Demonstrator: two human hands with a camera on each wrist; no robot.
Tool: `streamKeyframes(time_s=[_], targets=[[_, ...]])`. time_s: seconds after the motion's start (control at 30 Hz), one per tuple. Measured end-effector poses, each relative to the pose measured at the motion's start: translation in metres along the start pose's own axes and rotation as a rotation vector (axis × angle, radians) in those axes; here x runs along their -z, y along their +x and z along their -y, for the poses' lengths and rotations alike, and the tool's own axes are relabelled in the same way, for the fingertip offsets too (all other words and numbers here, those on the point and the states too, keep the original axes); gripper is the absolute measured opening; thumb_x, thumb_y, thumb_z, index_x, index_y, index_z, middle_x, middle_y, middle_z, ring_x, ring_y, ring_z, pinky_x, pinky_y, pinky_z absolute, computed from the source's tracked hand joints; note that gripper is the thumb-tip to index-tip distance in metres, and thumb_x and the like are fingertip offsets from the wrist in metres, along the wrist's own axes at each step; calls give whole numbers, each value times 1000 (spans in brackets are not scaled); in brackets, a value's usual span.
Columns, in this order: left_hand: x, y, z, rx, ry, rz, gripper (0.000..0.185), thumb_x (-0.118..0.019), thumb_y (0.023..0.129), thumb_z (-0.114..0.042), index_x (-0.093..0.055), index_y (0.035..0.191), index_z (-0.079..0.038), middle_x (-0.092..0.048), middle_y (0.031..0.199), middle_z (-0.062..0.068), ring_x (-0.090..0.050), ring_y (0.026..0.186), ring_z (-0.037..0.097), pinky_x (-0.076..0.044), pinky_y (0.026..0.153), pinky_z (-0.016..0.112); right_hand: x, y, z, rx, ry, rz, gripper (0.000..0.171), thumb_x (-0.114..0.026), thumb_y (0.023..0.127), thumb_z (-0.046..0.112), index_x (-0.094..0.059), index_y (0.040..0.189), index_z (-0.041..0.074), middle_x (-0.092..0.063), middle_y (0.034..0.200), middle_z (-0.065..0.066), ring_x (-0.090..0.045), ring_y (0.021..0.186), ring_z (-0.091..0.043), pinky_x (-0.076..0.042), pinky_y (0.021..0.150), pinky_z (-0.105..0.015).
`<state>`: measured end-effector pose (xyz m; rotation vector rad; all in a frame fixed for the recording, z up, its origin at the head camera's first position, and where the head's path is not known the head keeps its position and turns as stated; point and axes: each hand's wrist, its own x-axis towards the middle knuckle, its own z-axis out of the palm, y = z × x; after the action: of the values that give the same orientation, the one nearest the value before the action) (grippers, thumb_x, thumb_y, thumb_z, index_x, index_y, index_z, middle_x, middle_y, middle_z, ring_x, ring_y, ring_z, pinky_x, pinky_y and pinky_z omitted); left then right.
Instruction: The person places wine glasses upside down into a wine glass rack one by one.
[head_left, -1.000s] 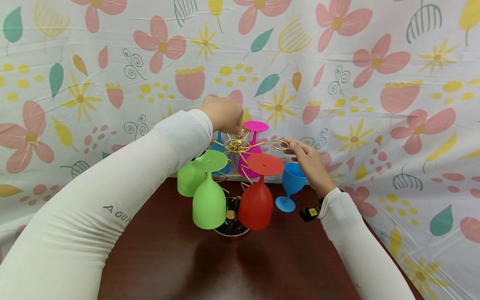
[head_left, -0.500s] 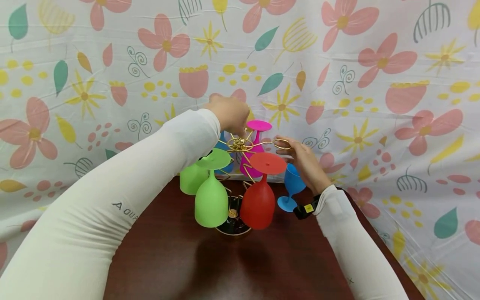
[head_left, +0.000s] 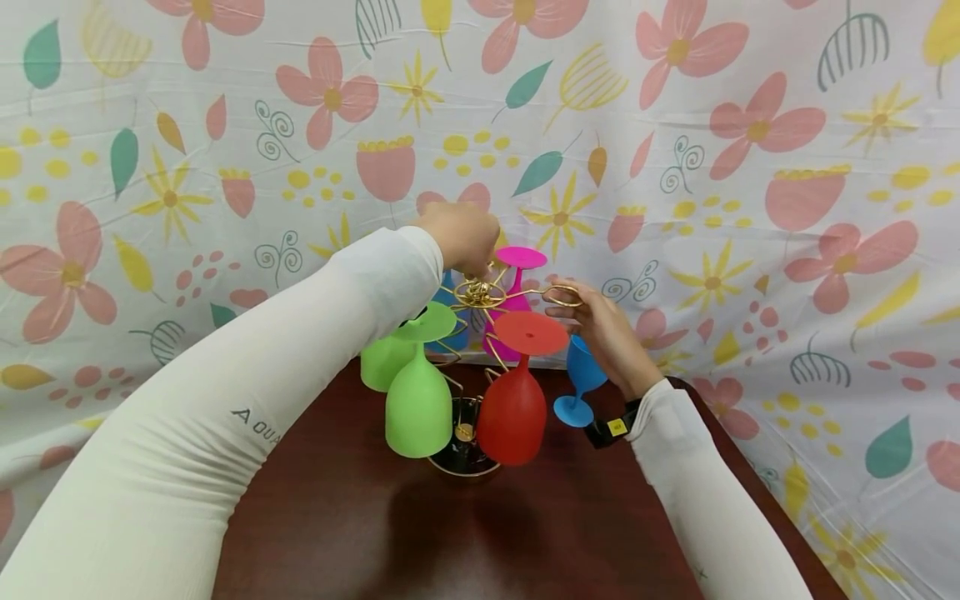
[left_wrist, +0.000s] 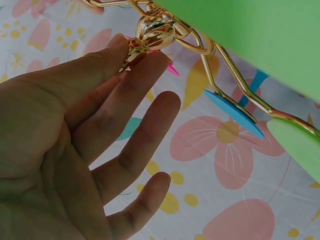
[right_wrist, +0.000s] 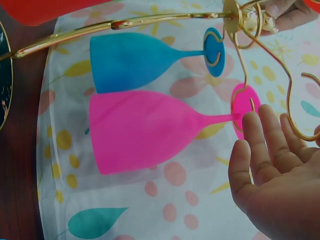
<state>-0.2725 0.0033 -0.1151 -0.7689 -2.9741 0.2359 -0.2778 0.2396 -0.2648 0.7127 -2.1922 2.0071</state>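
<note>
While the left hand [head_left: 459, 236] pinches the gold knob [left_wrist: 152, 32] at the top of the rack [head_left: 480, 293], its thumb and first 2 fingers closed on it and the other fingers loose, the right hand [head_left: 600, 321] lies at the empty hook [head_left: 564, 291] on the rack's right side. Its grip is slack: fingers nearly straight, touching the wire, holding nothing. 5 glasses hang upside down by their feet: 2 green [head_left: 417, 406], 1 red [head_left: 512, 414], 1 pink [right_wrist: 145, 131] and 1 blue [right_wrist: 132, 60] at the back. Another blue glass [head_left: 579, 383] stands upright on the bench [head_left: 337, 517], just below the right hand and right of the rack.

This looks like the steadying step, with the rack held at the top while the free hook is set or felt out. Hanging the standing glass would call for the right hand to drop, grip its bowl or stem, turn it over and slide the stem into the hook's slot without knocking the red glass beside it.
</note>
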Motion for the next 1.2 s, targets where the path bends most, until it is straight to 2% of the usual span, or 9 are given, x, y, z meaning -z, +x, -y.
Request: streamKeyframes(time_s=[0.1,0.3,0.37,0.63,0.87,0.93,1.0,1.13,1.2], targets=[[0,1,1,-11,-21,4,35,-71,89,-35,-51,68,-15,-42,61,-4,-43,67,16,-32,72,41,-1,-3,2,-13,16,-12,46,-31,107,40,-52,138,14,-57,131,-7,-49,122,-34,-41,96,-35],[2,-1,2,-35,-44,2,47,-72,88,-32,-44,54,-18,-34,51,-6,-35,61,14,-29,68,40,-4,-10,3,-21,37,-13,46,-29,108,39,-52,135,10,-60,126,0,-54,116,-24,-42,95,-33],[2,-2,2,-43,-43,0,47,-73,88,-32,-46,52,-18,-36,50,-7,-37,62,14,-29,68,40,-5,-13,4,-17,37,-9,47,-29,108,38,-52,136,8,-60,125,0,-54,115,-23,-43,95,-33],[2,-6,3,-61,-50,-15,48,-73,87,-30,-42,52,-20,-30,52,-7,-34,61,13,-27,64,38,-17,-29,10,-20,89,-36,45,-32,108,36,-51,138,9,-50,134,-16,-52,113,-23,-46,88,-31],[5,-9,5,-67,-45,-5,45,-71,88,-23,-43,53,-19,-35,53,-8,-30,59,12,-25,67,39,-27,-40,16,-24,98,-46,39,-32,108,36,-46,137,14,-51,130,-9,-48,120,-27,-43,92,-36],[5,-9,5,-66,-44,-3,41,-71,88,-23,-47,55,-19,-37,55,-8,-33,61,13,-26,70,40,-30,-42,17,-27,96,-55,38,-34,107,37,-45,136,15,-52,129,-7,-47,122,-29,-42,94,-38],[6,-10,5,-61,-44,-2,30,-71,88,-24,-58,61,-19,-45,60,-9,-41,66,13,-29,74,42,-32,-45,18,-27,93,-60,39,-35,107,38,-43,136,14,-53,129,-6,-46,124,-31,-41,95,-40],[5,-11,6,-51,-43,-7,4,-74,87,-29,-76,89,-27,-62,87,-13,-55,87,14,-35,87,49,-37,-51,20,-34,73,-68,43,-38,106,42,-40,137,13,-54,130,-7,-48,122,-30,-41,96,-40],[4,-11,6,-48,-39,-11,15,-75,86,-31,-77,101,-30,-66,103,-14,-57,98,16,-36,92,52,-40,-55,21,-39,62,-71,46,-39,105,43,-38,139,11,-54,130,-7,-50,120,-28,-42,95,-38]])
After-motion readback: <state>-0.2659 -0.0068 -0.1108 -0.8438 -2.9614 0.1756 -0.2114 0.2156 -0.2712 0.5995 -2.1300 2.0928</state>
